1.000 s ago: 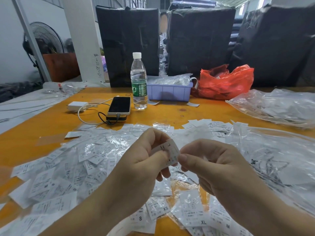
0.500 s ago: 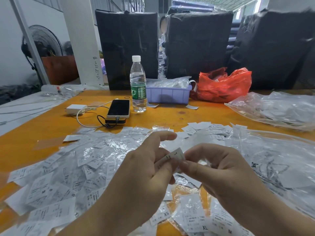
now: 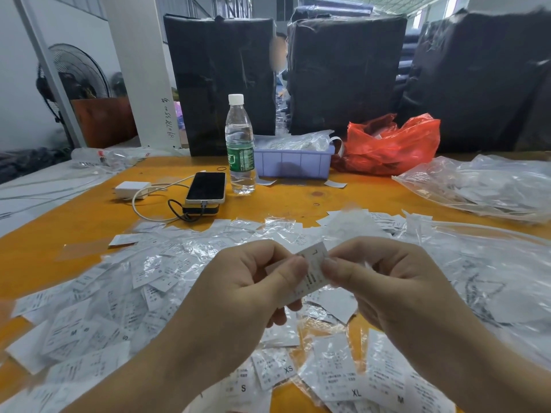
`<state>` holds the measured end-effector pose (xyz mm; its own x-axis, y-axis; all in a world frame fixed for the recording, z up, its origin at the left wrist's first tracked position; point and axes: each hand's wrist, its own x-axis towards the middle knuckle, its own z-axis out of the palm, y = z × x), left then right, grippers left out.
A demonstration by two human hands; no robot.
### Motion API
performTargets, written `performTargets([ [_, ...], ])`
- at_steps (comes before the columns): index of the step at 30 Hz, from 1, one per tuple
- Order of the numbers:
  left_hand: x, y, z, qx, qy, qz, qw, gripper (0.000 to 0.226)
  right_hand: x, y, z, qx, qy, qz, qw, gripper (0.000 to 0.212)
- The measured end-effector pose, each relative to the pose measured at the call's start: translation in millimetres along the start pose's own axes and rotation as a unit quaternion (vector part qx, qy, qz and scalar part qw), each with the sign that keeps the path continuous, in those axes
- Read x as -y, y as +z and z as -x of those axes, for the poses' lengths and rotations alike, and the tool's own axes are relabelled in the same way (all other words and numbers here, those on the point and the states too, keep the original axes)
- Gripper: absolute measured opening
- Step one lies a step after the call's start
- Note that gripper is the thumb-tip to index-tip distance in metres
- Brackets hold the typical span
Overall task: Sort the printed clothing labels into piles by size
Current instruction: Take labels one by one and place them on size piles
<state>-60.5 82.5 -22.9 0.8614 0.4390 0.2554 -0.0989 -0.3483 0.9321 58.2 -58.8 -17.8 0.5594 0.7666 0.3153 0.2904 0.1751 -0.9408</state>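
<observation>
Both my hands hold one small white printed label point(image 3: 313, 271) marked "L" above the table. My left hand point(image 3: 247, 296) pinches its left side between thumb and fingers. My right hand point(image 3: 384, 281) pinches its right edge. Under the hands, several white labels in clear sleeves lie scattered over the orange table point(image 3: 89, 225). Near the front edge I can read labels marked S point(image 3: 243, 388), XS point(image 3: 275, 371), XL point(image 3: 343, 380) and M point(image 3: 399, 397). A big heap of labels point(image 3: 104, 308) spreads to the left.
A water bottle point(image 3: 240, 144), a phone point(image 3: 206, 187) on a power bank with a white charger point(image 3: 131, 189), a lilac bin point(image 3: 293, 162) and a red plastic bag point(image 3: 390, 144) stand at the back. Clear plastic bags point(image 3: 483, 186) lie at the right. Black wrapped bales point(image 3: 220, 81) rise behind the table.
The label turned edge-on half a second ago and now faces me again with the "L" showing. Both hands stay together in the same place, still pinching it.
</observation>
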Motion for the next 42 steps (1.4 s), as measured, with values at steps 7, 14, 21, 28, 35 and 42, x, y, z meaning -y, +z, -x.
performTargets([
  [7, 1, 0, 1, 0.004, 0.021, 0.028, 0.999, 0.023, 5, 6, 3, 0.038, 0.008, -0.051, 0.998, 0.013],
  [14, -2, 2, 1, -0.008, 0.025, 0.064, 0.998, 0.026, 9, 10, 6, 0.033, 0.016, -0.053, 0.998, 0.013],
  [21, -1, 3, -1, 0.012, -0.014, 0.141, 0.99, 0.021, 13, 11, 6, 0.034, 0.017, -0.074, 0.997, 0.015],
  [28, 2, 3, 0, 0.027, -0.005, 0.103, 0.994, 0.02, 6, 11, 6, 0.073, 0.032, -0.056, 0.995, 0.023],
  [35, 2, -2, -1, -0.033, 0.011, 0.047, 0.998, 0.015, 1, 2, 6, -0.026, 0.01, 0.04, 0.999, 0.009],
  [42, 0, -1, -3, -0.018, -0.029, 0.175, 0.984, 0.013, 1, 4, 6, -0.041, 0.003, 0.028, 0.999, 0.015],
])
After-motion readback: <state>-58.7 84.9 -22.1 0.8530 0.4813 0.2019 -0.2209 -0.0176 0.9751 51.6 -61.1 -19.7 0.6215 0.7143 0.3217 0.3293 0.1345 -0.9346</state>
